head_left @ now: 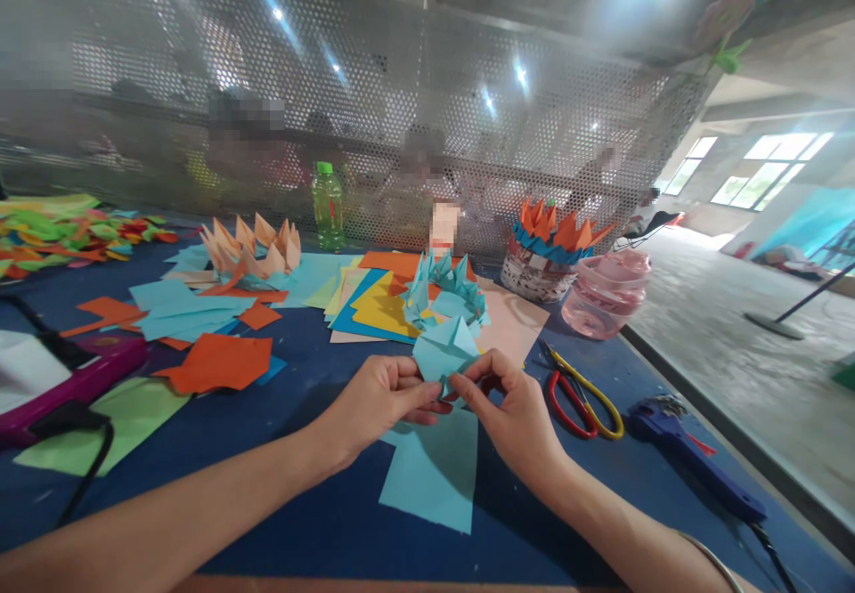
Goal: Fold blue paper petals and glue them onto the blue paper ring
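Observation:
Between both hands a light blue sheet of folding paper point(443, 349) is held up, partly folded, with a flap and crease lines at its top. My left hand point(394, 393) pinches its lower left edge, thumb in front and fingers behind. At the lower right edge, my right hand point(508, 397) grips the same paper between thumb and forefinger. Beneath the hands, light blue paper squares point(434, 477) lie on the blue tabletop point(300, 504). Just behind the held paper stands a ring of light blue folded points point(479, 308).
Scissors point(588, 397) and a blue glue gun point(695, 455) lie to the right, near a pink plastic container point(606, 295). A magenta corded tool point(100, 379) and orange paper point(223, 361) are at left. Behind stand a peach paper ring point(250, 255), a green bottle point(327, 210) and a perforated screen point(374, 68).

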Available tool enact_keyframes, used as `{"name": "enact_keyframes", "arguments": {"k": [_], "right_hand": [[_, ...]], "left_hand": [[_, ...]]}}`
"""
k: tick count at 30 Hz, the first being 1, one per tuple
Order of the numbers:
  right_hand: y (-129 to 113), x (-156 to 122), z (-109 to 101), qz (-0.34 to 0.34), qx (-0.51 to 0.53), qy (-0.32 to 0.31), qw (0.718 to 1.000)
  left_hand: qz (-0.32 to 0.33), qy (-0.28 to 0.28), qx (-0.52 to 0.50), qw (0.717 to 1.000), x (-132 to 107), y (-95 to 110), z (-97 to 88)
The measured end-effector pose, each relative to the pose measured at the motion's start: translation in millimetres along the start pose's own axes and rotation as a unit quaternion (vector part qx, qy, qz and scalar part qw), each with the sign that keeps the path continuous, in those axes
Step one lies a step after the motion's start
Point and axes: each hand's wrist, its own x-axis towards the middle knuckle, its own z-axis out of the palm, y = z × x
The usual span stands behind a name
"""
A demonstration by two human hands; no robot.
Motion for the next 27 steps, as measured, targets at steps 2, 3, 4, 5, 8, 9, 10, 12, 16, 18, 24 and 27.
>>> {"name": "enact_keyframes", "arguments": {"k": [2, 3, 4, 5, 8, 9, 10, 12, 16, 18, 24, 27], "right_hand": [[-0.2, 0.2, 0.8, 0.002, 0.0, 0.002, 1.0], [-0.2, 0.3, 1.2, 0.003, 0.002, 0.002, 1.0], [-0.1, 0.5, 1.5, 0.004, 0.004, 0.0, 1.0], [0.0, 0.6, 1.6, 0.004, 0.006, -0.002, 1.0], [0.3, 0.4, 1.5, 0.004, 0.012, -0.007, 1.0], [0.3, 0.3, 1.4, 0.004, 0.012, -0.006, 1.0], [0.3, 0.2, 1.4, 0.004, 0.012, -0.005, 1.0], [0.2, 0.0, 1.5, 0.005, 0.011, -0.004, 1.0], [-0.2, -0.1, 2.1, 0.004, 0.005, -0.002, 1.0], [-0.8, 0.0, 2.1, 0.002, -0.001, -0.003, 1.0], [-3.1, -0.5, 0.9, -0.002, -0.009, 0.004, 1.0], [-3.3, -0.7, 0.9, -0.003, -0.011, 0.001, 1.0]], "left_hand": [[0.001, -0.002, 0.0, 1.0, -0.2, 0.3, 0.5], [0.002, -0.002, 0.0, 1.0, -0.2, 0.4, 0.7], [0.002, -0.002, -0.001, 1.0, -0.2, 0.3, 0.8], [0.002, 0.001, -0.001, 1.0, -0.2, 0.1, 1.0], [0.003, 0.006, -0.003, 1.0, 0.1, -0.5, 1.6], [0.004, 0.007, -0.002, 1.0, 0.2, -0.6, 1.8], [0.005, 0.007, -0.001, 1.0, 0.2, -0.6, 2.1], [0.004, 0.009, 0.002, 1.0, 0.2, -0.4, 2.7], [0.001, 0.01, 0.007, 1.0, -0.4, -0.7, 3.4], [0.005, 0.007, 0.01, 1.0, -0.8, -1.4, 3.3], [0.013, 0.003, 0.016, 1.0, -0.6, -1.9, 2.1], [0.016, 0.002, 0.019, 1.0, -0.3, -1.4, 2.1]]}}
